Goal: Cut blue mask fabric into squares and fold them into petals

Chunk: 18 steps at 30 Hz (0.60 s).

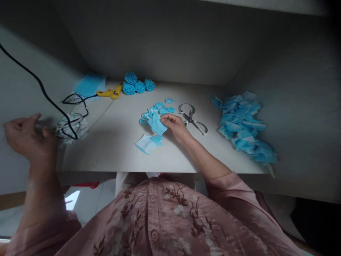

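My right hand (pixel 176 126) pinches a blue fabric piece (pixel 157 124) above a small cluster of cut blue pieces (pixel 153 111). Nearer the front edge lies a pale blue and white piece (pixel 146 144). Open-bladed scissors (pixel 190 119) rest just right of my right hand. At the far left my left hand (pixel 29 137) is raised near the wall, fingers apart and slightly curled, with nothing visible in it. Beside it, a roll-like bundle (pixel 70 124) sits under a black cord.
Several blue rosettes (pixel 138 85) and a yellow glue gun (pixel 109 93) lie at the back left, near a blue sheet (pixel 90 84). A heap of blue pieces (pixel 242 124) covers the right side. Walls enclose the white table (pixel 106 156). The black cord (pixel 39 83) hangs across the left.
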Tool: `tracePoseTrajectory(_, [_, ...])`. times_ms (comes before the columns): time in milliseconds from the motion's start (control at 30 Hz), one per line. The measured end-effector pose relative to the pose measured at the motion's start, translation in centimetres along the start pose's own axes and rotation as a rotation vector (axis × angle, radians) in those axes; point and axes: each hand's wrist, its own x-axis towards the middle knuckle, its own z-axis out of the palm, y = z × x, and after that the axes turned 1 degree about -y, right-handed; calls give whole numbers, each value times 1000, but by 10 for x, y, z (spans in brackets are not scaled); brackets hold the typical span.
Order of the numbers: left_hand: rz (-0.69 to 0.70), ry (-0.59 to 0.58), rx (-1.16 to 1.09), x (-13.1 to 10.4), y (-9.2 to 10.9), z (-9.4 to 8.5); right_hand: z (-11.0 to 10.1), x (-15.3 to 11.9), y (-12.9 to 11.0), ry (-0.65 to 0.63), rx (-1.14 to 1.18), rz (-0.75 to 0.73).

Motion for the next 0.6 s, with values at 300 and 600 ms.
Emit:
tracePoseTrajectory(300, [-3,66,1,2,-10,5,-1,1,4,-6,0,12])
tracePoseTrajectory(600, [-75,-166,-215,-8,68,-15,-2,3,6,-10,29,10])
